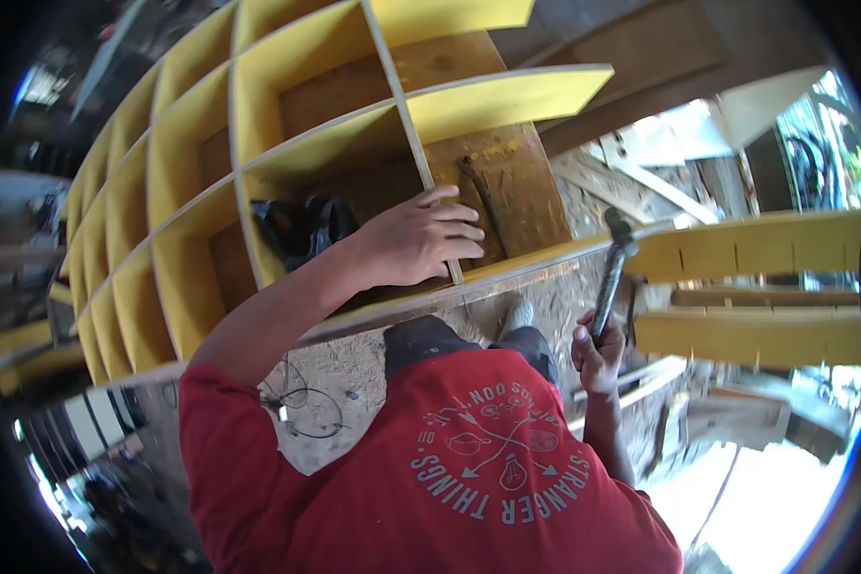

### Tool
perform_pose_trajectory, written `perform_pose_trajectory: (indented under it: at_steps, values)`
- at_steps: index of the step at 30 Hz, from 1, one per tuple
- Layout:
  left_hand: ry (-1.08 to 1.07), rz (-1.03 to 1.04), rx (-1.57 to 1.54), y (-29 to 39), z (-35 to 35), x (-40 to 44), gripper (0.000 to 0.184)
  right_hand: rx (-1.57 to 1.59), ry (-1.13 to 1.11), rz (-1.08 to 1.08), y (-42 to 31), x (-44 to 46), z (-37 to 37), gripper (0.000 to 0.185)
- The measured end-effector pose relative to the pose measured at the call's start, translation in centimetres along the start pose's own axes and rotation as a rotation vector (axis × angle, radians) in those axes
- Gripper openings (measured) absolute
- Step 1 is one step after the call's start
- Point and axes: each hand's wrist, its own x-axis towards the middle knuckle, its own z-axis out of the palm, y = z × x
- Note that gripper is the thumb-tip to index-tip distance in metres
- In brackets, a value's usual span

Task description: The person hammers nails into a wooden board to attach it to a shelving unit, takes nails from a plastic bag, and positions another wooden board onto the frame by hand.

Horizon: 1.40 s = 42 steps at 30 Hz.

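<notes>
In front of me is a brown wooden tabletop (531, 196), its surface scuffed and smeared with dull yellow near the strip ends of the large yellow lattice (237, 117). The lattice lies across the tabletop, its crossed strips pale along their upper edges, and I see brown wood down inside several of its compartments. Two of its strips run on past the last cross strip, and the nearer one reaches out beyond the tabletop's right edge. A crumpled, shiny black bag (301, 230) sits in a compartment on my side of the lattice. Just right of the lattice's last cross strip, a slim dark bar (485, 206) lies on bare wood.
</notes>
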Motion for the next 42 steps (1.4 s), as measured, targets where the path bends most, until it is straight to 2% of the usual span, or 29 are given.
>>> perform_pose_trajectory:
  at_steps: [2,3,5,6,11,15,18,21,24,27,28,32,34,37,40,42]
  values:
    - [-0.065,0.154,-0.114,2.0,0.2,2.4,0.044,0.105,0.199,-0.009,-1.4,-4.3,1.0,0.029]
    - [-0.042,0.223,-0.160,-4.4,1.6,3.0,0.041,0.139,0.288,-0.035,-0.6,0.1,4.6,0.027]
    - [-0.101,0.308,-0.242,-5.0,2.2,3.7,0.036,0.146,0.441,-0.049,-0.2,-1.1,6.7,0.024]
    - [-0.026,0.354,-0.299,-5.2,2.9,3.6,0.031,0.151,0.502,-0.018,-0.1,-2.2,7.8,0.023]
    - [-0.113,0.330,-0.404,-5.6,3.2,4.0,0.029,0.207,0.785,0.041,1.0,-4.6,11.3,0.015]
    - [0.030,0.363,-0.399,-6.0,4.5,3.8,0.014,0.138,0.868,0.077,1.5,-3.8,13.5,0.023]
    - [0.024,0.388,-0.379,-6.3,4.6,3.9,0.013,0.138,0.883,0.100,1.8,-3.1,14.3,0.027]
    - [-0.025,0.401,-0.402,-6.5,4.0,4.0,0.027,0.174,0.866,0.090,2.5,-3.2,15.3,0.027]
    - [-0.009,0.399,-0.356,-6.4,4.4,3.9,0.027,0.175,0.823,0.068,2.8,-3.8,16.7,0.026]
    - [0.060,0.399,-0.348,-6.4,4.7,3.7,0.024,0.216,0.876,-0.015,3.0,-4.0,19.6,0.027]
    - [0.062,0.407,-0.334,-6.3,4.4,3.6,0.024,0.233,0.825,-0.045,3.8,-4.7,20.0,0.029]
    - [0.096,0.464,-0.246,-5.9,3.9,3.7,0.025,0.333,0.912,-0.071,4.4,-5.3,24.6,0.033]
    - [0.121,0.503,-0.184,-5.9,3.7,3.8,0.027,0.379,0.881,-0.077,5.6,-6.1,26.4,0.036]
    - [0.153,0.531,-0.109,-5.8,3.9,3.7,0.014,0.408,0.862,-0.105,8.1,-7.1,29.2,0.037]
    - [0.112,0.564,-0.054,-5.8,3.9,3.6,0.032,0.476,0.925,-0.122,10.3,-8.1,32.8,0.035]
    - [0.165,0.551,-0.182,-4.8,3.3,3.0,0.057,0.531,0.971,-0.187,11.4,-8.4,34.9,0.034]
